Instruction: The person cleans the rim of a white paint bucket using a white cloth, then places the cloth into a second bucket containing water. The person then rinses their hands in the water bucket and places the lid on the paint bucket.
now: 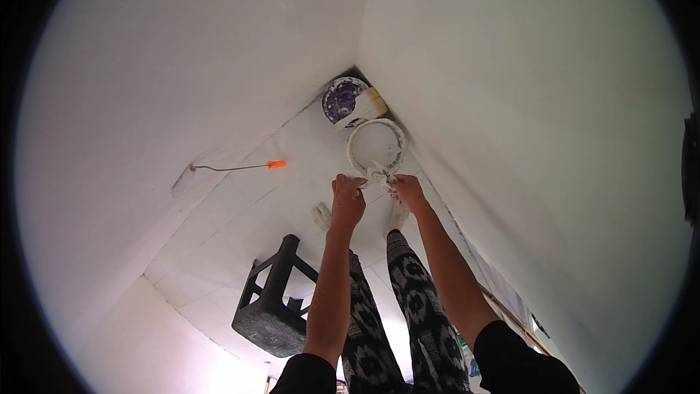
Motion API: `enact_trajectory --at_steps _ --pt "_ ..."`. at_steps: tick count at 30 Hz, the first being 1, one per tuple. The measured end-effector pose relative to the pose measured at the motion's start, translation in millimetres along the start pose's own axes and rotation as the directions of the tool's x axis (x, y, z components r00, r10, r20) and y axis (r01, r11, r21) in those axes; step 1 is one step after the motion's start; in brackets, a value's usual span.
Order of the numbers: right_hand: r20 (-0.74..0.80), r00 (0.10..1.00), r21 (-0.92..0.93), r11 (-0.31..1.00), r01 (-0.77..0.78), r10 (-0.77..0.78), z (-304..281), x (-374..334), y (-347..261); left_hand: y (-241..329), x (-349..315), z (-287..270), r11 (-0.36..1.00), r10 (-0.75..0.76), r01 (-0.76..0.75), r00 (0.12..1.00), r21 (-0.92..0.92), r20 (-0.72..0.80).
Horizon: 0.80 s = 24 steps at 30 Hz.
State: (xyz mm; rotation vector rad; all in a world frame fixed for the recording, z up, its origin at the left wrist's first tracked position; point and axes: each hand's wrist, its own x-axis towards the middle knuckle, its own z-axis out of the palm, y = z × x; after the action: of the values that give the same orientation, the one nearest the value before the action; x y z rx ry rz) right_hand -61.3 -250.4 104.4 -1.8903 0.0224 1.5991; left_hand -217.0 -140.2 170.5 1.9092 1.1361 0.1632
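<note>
Two hands: left hand point(349, 201) and right hand point(407, 191), bare, raised in front of the body on either side of a white clump.
Left fingers: bent and drawn close together, pinching the clump's left edge.
Right fingers: narrowed on the clump's right side, the tips partly hidden.
White clump point(380, 176): soft-looking, irregular, held between the hands, overlapping the bucket's near rim in this view; whether it touches the rim cannot be told.
Bucket point(351, 147): round, pale rim, whitish inside, near the wall corner.
Purple lid point(340, 101): round, white-smeared, beyond the bucket in the corner.
Wide brush point(377, 103): tan bristles, overlapping the lid's right side.
Roller point(275, 165): orange handle, bent metal rod, at left.
Black stool point(270, 327): lower left, beside the left forearm.
</note>
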Motion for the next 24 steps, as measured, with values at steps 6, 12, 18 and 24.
enact_trajectory --at_steps 6,12,18,24 --pt "-0.173 0.985 0.292 0.955 0.054 -0.002 -1 6 13 -22 1 -2 0.991 -0.088 0.096 0.993 -0.092 0.083" --pt "-0.129 0.988 0.455 0.891 -0.013 0.081 19 3 5 -91 -12 17 0.928 -0.093 0.140 0.984 -0.344 0.149" --pt "-0.118 0.992 0.480 0.871 0.105 -0.055 0 7 13 -25 6 -3 0.702 -0.517 0.660 0.731 -0.268 0.445" --pt "0.062 0.991 0.679 0.733 0.043 -0.115 1 6 8 -51 -8 10 0.362 -0.518 0.680 0.715 -0.638 0.469"
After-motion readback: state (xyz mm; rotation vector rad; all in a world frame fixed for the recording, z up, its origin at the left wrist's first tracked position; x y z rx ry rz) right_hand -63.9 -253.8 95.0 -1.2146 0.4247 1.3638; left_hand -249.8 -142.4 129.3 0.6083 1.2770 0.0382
